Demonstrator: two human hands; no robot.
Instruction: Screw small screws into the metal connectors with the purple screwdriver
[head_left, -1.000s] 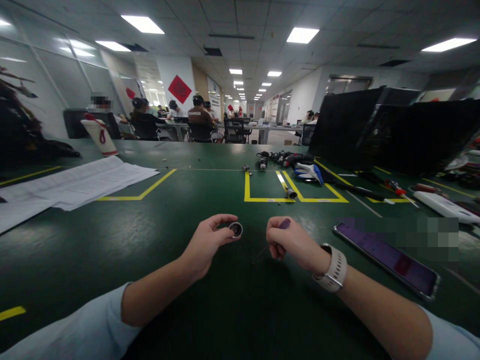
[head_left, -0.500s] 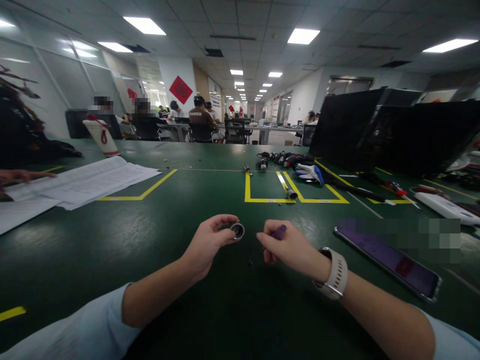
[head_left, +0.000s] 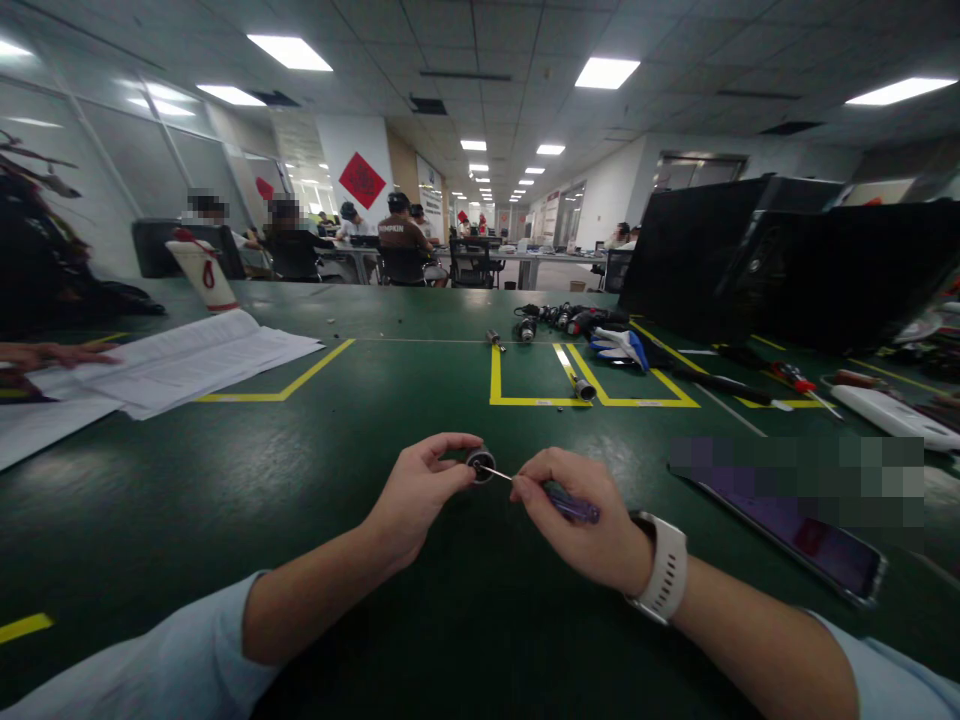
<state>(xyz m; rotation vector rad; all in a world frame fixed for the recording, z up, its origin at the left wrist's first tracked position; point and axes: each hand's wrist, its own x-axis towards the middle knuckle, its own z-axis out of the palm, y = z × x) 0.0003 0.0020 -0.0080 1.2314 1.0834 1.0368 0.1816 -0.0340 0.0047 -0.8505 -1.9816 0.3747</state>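
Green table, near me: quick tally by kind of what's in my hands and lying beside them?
Round metal parts: 1, the small ring part pinched in the left hand.
Screwdrivers: 1, the purple-handled screwdriver in the right hand, tip at the ring part.
Phones: 1, the phone flat on the green table to the right.
Total: 3.

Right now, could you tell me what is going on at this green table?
A person holds a small round metal part between the fingers of the left hand. The right hand grips a purple-handled screwdriver, its tip set into the part's middle. A phone lies to the right, papers to the left.
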